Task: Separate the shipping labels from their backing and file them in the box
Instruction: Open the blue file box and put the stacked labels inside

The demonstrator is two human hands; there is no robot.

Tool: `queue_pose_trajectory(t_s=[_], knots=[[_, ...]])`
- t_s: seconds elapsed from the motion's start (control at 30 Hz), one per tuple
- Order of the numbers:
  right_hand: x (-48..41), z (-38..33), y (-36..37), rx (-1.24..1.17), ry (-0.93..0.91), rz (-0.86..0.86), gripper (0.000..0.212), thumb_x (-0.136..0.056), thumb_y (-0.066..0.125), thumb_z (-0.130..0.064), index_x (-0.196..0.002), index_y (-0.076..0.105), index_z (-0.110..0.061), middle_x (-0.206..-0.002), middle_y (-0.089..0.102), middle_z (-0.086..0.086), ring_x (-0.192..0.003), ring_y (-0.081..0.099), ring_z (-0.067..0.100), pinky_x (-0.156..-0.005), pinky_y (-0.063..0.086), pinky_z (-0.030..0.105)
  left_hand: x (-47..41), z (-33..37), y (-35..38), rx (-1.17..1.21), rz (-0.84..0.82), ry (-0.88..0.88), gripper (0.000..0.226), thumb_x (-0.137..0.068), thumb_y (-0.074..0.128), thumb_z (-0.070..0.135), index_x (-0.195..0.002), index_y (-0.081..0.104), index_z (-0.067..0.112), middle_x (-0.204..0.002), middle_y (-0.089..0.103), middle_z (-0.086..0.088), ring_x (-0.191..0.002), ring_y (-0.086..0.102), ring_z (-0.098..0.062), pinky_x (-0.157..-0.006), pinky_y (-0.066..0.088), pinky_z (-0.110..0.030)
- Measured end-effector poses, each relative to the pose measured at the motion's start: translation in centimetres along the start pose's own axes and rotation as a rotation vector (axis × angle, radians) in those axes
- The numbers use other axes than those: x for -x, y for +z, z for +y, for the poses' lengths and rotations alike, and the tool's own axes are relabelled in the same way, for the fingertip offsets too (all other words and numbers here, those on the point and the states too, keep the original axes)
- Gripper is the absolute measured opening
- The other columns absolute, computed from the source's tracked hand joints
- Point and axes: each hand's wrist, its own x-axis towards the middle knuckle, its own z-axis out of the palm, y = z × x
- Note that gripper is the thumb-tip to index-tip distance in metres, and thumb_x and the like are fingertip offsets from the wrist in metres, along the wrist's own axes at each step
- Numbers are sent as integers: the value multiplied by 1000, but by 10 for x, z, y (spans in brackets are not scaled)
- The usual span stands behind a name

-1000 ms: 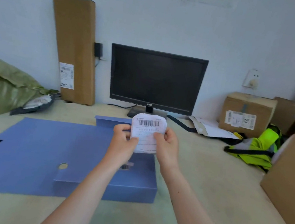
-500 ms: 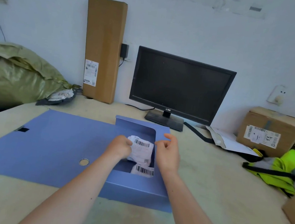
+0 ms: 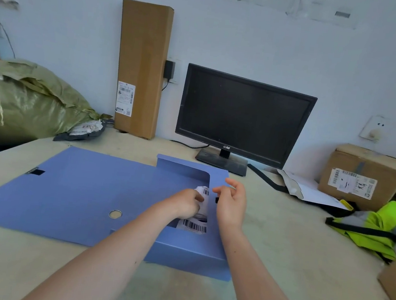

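Shipping label (image 3: 203, 192): crumpled, pinched in left hand (image 3: 184, 204), held low over blue box (image 3: 188, 258), probably for filing. Right hand (image 3: 231, 203), 3 o'clock of it: fingers loose, empty. Filed label (image 3: 194, 225): inside box, 6 o'clock.

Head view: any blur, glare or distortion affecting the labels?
Head view: wide-angle bend, the tall carton looks skewed; light is soft, no hard shadows; monitor is dark, no glare; the label in the left hand is slightly soft, barcode visible, text unreadable.
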Motion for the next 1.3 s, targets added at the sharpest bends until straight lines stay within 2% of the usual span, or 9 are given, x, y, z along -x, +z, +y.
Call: queue_pose_trajectory(t_s=[0.23,0.43,0.53,0.8,0.93,1.0,1.07,1.17,1.3], knots=[[-18,-5,10,99,10,-108,19,-90,48,-15,-105,57,-24,-90,65,-10,-87,60,12,-91,47,34,-12,3,-18,387,163,28,52,-96,42,4,-146,37,15,-151,40,-3,-138,39,-17,-106,35,-29],[-46,-25,56,31,13,-234,23,-93,50,-12,-114,57,-18,-89,58,-7,-73,53,5,-64,41,21,-37,-4,-50,739,325,-75,47,-96,42,6,-141,39,18,-140,49,-2,-127,48,-18,-104,42,-34],[-43,-31,85,82,72,-331,24,-92,49,-11,-113,55,-20,-86,57,-8,-69,51,6,-61,41,21,-39,-19,-72,795,406,-158,45,-96,39,4,-139,40,16,-136,52,-2,-124,51,-19,-89,41,-26],[3,-76,148,163,335,-502,26,-93,51,-8,-118,58,-14,-102,58,2,-72,51,3,-59,40,14,18,-69,-155,823,467,-503,36,-94,46,7,-128,52,12,-113,59,-3,-104,59,-21,-75,42,-26],[35,-95,168,243,458,-543,29,-91,53,-6,-119,59,-8,-108,60,10,-80,54,14,-62,40,16,62,-105,-188,818,447,-686,15,-95,48,11,-102,59,19,-92,57,0,-86,54,-19,-62,40,-23],[48,-100,179,267,571,-617,27,-92,53,-9,-119,59,-11,-113,60,9,-89,55,17,-65,41,22,81,-124,-200,796,435,-744,22,-96,47,13,-78,51,25,-85,52,-2,-81,48,-19,-59,35,-26],[62,-104,191,275,678,-718,24,-93,53,-13,-116,58,-17,-115,59,6,-96,54,18,-67,41,27,98,-145,-209,747,415,-794,29,-96,45,12,-70,44,26,-78,46,-1,-74,42,-18,-57,31,-27],[81,-105,210,331,729,-814,24,-95,53,-14,-118,58,-11,-109,56,6,-96,51,18,-67,39,26,120,-174,-219,677,427,-883,15,-95,45,15,-99,58,21,-92,55,-7,-76,51,-24,-63,40,-30],[96,-100,229,407,796,-894,31,-95,50,-17,-122,56,-1,-105,53,14,-96,51,26,-79,34,30,139,-212,-225,534,409,-968,43,-90,51,17,-133,51,10,-128,55,-10,-110,58,-34,-91,46,-36]])
